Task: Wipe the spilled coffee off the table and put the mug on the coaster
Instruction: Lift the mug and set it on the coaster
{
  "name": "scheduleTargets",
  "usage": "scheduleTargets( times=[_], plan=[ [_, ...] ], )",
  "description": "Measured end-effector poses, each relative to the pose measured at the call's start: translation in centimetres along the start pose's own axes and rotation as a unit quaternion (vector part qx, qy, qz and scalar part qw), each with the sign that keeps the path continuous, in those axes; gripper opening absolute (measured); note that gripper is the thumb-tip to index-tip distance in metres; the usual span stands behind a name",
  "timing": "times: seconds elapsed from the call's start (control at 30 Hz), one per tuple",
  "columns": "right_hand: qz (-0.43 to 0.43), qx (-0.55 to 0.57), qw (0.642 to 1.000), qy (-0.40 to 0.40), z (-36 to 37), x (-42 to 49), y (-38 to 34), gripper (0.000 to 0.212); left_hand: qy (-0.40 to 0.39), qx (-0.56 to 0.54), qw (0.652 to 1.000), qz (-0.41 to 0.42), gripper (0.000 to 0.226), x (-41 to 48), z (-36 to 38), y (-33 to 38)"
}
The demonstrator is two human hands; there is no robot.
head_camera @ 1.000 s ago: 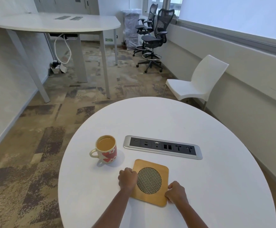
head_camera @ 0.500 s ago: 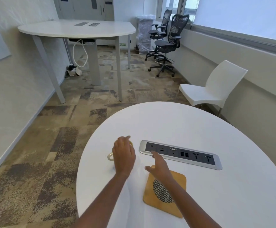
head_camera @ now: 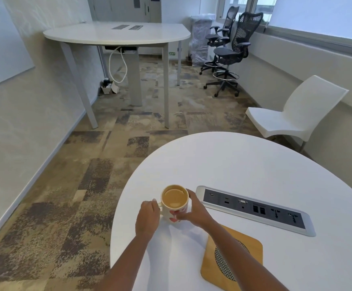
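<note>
A wooden coaster [head_camera: 247, 267] with a round woven centre lies flat on the white round table [head_camera: 254, 164], nearest the person and partly hidden under the right forearm; it sits behind and to the right of both hands, apart from the mug.

The mug [head_camera: 174, 203] stands upright on the table ahead of the coaster, white with red marks on its side, and holds light brown coffee almost to the rim. The left hand [head_camera: 147, 219] is at the mug's left side with its fingers [head_camera: 154, 203] curled shut at the handle — the handle itself is mostly covered. The right hand [head_camera: 194, 213] cups the mug from the right, thumb low on the near side and the other fingers wrapped round the far wall, so both hands grip the mug. Whether its base touches the table I cannot tell.

Just right of the right hand, a silver-framed socket panel [head_camera: 254, 210] is set into the table top, running away to the right.

Beyond the table is patchy brown and grey carpet [head_camera: 108, 154]. A white plastic chair [head_camera: 292, 114] stands to the right by the wall — farther off, a tall white table [head_camera: 116, 33] with a looped cable beneath it, and two black mesh office chairs [head_camera: 231, 53] under the window.
</note>
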State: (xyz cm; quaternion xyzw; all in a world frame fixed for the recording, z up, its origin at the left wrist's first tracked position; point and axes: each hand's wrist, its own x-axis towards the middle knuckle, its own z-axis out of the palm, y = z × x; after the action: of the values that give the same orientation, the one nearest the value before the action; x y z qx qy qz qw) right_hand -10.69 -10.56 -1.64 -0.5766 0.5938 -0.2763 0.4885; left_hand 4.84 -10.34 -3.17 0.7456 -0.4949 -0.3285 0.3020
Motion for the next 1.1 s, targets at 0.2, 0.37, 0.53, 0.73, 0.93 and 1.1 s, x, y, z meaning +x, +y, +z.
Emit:
scheduleTargets(
  times=[0.2, 0.37, 0.53, 0.73, 0.93, 1.1],
  plan=[
    [-0.055, 0.029, 0.998, 0.014, 1.0, 0.5, 0.4, 0.059, -0.040, -0.093, 0.995, -0.011, 0.038, 0.1, 0.6, 0.2],
    [-0.066, -0.011, 0.997, 0.028, 1.0, 0.6, 0.5, 0.067, -0.082, -0.196, 0.976, -0.041, 0.037, 0.3, 0.4, -0.1],
    [-0.048, -0.012, 0.998, 0.049, 1.2, 0.5, 1.2, 0.066, -0.081, -0.213, 0.973, -0.043, 0.035, 0.1, 0.2, 0.0],
    [-0.055, 0.002, 0.997, 0.060, 0.5, -0.4, 1.9, 0.068, -0.087, -0.234, 0.967, -0.041, 0.035, -0.9, 0.7, 0.0],
    [-0.059, 0.005, 0.995, 0.082, -1.6, -2.7, 2.5, 0.069, -0.100, -0.252, 0.962, -0.021, 0.033, -3.1, 1.7, 1.6],
    [-0.056, 0.008, 0.992, 0.116, -3.8, -5.5, 3.3, 0.072, -0.125, -0.250, 0.960, -0.005, 0.033, -5.6, 2.9, 3.5]
  ],
)
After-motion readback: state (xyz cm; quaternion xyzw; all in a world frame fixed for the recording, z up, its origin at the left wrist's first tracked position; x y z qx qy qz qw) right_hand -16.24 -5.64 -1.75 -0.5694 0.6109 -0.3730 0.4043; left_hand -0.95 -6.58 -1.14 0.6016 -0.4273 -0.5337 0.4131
